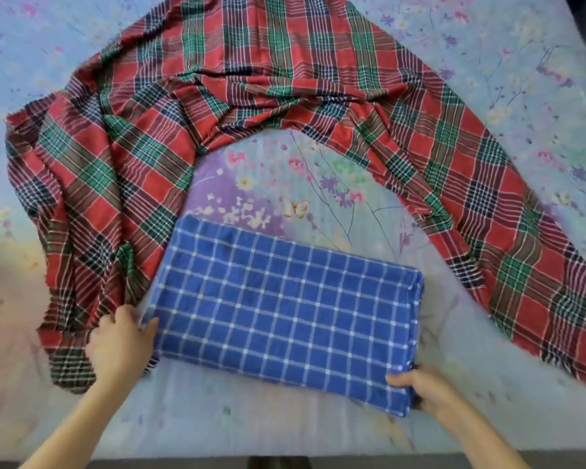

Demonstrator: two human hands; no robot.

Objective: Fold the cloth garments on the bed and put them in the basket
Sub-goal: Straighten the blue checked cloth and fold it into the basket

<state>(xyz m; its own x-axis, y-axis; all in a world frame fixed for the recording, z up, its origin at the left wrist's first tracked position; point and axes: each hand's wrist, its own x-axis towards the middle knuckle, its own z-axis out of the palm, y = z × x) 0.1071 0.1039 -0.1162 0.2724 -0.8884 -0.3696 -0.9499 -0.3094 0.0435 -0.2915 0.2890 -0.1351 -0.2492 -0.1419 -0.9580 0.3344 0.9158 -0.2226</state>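
Two hands hold the ends of a folded blue checked cloth (285,313) on the bed (285,424). The left hand (119,346) grips the left end of the cloth. Its thumb lies on top of the cloth and its fingers curl round the edge, down beside the red cloth. The right hand (420,387) pinches the near right corner of the blue cloth. Its thumb is on top and its fingers are tucked under the corner. Both bare arms reach up from the bottom of the view, one on each side, and lean in toward the cloth.

The blue cloth is a thick, neat rectangle with thin white lines. It lies flat on the bed, close to the near edge, and is turned a little so the right end sits nearer.

Behind it lies a big red and green plaid cloth (251,69). It is spread out and wrinkled, and it bends round the blue cloth like an arch. Its left part touches the blue cloth's left end.

The bed has a pale blue sheet with flowers.
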